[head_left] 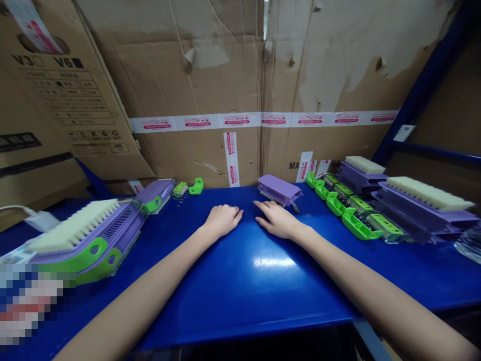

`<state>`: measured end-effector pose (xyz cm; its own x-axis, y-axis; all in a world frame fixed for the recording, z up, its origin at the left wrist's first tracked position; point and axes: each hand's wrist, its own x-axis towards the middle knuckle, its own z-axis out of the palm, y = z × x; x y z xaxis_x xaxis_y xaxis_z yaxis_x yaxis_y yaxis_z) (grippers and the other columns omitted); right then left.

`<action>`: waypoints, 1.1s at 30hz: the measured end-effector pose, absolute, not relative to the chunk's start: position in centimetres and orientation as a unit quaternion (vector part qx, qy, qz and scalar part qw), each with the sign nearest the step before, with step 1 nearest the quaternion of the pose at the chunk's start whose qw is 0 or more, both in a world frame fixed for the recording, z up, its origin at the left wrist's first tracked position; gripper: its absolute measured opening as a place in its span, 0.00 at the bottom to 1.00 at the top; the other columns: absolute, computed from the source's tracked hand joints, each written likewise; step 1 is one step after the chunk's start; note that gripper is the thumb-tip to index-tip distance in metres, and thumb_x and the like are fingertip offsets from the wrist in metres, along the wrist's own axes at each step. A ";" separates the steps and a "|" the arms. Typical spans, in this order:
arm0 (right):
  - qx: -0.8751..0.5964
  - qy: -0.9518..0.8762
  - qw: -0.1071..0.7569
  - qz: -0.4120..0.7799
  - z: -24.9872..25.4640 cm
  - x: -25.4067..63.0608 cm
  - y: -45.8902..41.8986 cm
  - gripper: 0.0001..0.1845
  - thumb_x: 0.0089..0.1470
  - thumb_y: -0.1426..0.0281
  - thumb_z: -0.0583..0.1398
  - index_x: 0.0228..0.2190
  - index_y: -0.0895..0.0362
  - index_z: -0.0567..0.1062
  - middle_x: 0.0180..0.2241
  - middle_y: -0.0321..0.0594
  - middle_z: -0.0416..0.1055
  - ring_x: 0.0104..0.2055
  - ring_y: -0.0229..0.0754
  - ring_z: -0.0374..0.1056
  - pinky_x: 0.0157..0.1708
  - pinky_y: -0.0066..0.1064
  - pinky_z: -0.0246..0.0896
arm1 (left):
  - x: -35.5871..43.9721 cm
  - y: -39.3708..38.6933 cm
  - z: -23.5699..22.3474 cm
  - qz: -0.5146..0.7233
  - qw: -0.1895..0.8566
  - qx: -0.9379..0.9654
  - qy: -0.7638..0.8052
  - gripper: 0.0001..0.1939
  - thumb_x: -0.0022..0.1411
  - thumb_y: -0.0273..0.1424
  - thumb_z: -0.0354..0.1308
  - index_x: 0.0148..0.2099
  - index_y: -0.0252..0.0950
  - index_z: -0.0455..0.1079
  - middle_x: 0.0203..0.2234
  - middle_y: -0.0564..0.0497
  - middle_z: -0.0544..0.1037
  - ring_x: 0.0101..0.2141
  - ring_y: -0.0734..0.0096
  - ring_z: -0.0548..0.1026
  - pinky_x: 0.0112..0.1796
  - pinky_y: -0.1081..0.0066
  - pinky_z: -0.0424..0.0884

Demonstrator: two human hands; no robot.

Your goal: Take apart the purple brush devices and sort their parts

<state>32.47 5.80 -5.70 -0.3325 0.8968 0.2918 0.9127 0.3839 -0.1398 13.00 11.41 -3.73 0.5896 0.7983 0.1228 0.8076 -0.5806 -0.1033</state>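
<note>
My left hand [222,219] rests on the blue table [240,281] with its fingers curled under, and nothing shows in it. My right hand [276,219] lies flat beside it, fingers stretched toward a purple brush body [278,189] that sits bristles-down just beyond the fingertips. The two hands are a small gap apart near the table's middle.
At left lie assembled purple-and-green brushes [86,235] with cream bristles, plus a green clip [196,187] and a small roller part [180,189]. At right stand a row of green handle parts [353,213] and stacked purple brush bodies [424,205]. Cardboard boxes [210,90] wall the back.
</note>
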 end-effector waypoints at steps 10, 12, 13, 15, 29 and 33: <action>-0.557 -0.815 0.159 -0.019 -5.5 32.4 5.7 0.29 0.61 0.64 0.51 0.60 0.67 0.58 0.54 0.57 0.64 0.57 0.53 0.59 0.54 0.45 0.58 | 13.0 11.4 -3.8 -0.033 0.081 -0.888 -0.451 0.24 0.68 0.40 0.38 0.39 0.35 0.75 0.35 0.40 0.79 0.39 0.56 0.78 0.37 0.63 0.68; -0.557 -0.815 0.159 -0.017 -5.5 32.4 5.7 0.29 0.61 0.64 0.51 0.60 0.67 0.58 0.55 0.57 0.64 0.58 0.53 0.59 0.55 0.45 0.57 | 13.0 11.4 -3.9 -0.034 0.082 -0.888 -0.451 0.24 0.68 0.40 0.38 0.39 0.35 0.75 0.35 0.40 0.79 0.38 0.55 0.78 0.37 0.63 0.68; -0.557 -0.815 0.159 -0.016 -5.5 32.4 5.7 0.30 0.61 0.64 0.51 0.60 0.66 0.58 0.55 0.57 0.64 0.58 0.53 0.59 0.55 0.45 0.57 | 13.0 11.4 -3.9 -0.034 0.082 -0.888 -0.451 0.24 0.68 0.40 0.38 0.39 0.35 0.75 0.35 0.40 0.79 0.38 0.55 0.78 0.37 0.63 0.68; -0.559 -0.814 0.158 -0.014 -5.6 32.4 5.7 0.29 0.61 0.64 0.51 0.60 0.65 0.58 0.55 0.57 0.64 0.58 0.52 0.59 0.55 0.44 0.57 | 12.9 11.3 -3.8 -0.034 0.084 -0.889 -0.450 0.24 0.68 0.40 0.38 0.39 0.35 0.75 0.35 0.41 0.79 0.38 0.54 0.78 0.37 0.62 0.69; -0.547 -0.735 0.331 -0.226 -3.5 33.2 5.5 0.20 0.60 0.69 0.50 0.51 0.57 0.70 0.51 0.51 0.67 0.53 0.51 0.60 0.49 0.44 0.56 | 12.9 11.3 -3.8 -0.031 0.088 -0.891 -0.444 0.24 0.68 0.40 0.38 0.39 0.36 0.75 0.35 0.41 0.80 0.38 0.53 0.78 0.37 0.61 0.70; -0.623 -0.643 0.339 -0.289 -3.3 34.9 5.8 0.22 0.59 0.63 0.51 0.52 0.58 0.69 0.53 0.54 0.64 0.55 0.56 0.56 0.51 0.48 0.52 | 12.9 11.2 -3.6 -0.026 0.080 -0.892 -0.445 0.24 0.68 0.39 0.38 0.39 0.36 0.75 0.34 0.41 0.80 0.39 0.52 0.78 0.37 0.61 0.70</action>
<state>34.94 5.77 -3.26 0.0055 0.6057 0.7957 0.9971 0.0569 -0.0502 12.93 11.18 -3.58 0.6028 0.7892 0.1177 0.7975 -0.5914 -0.1192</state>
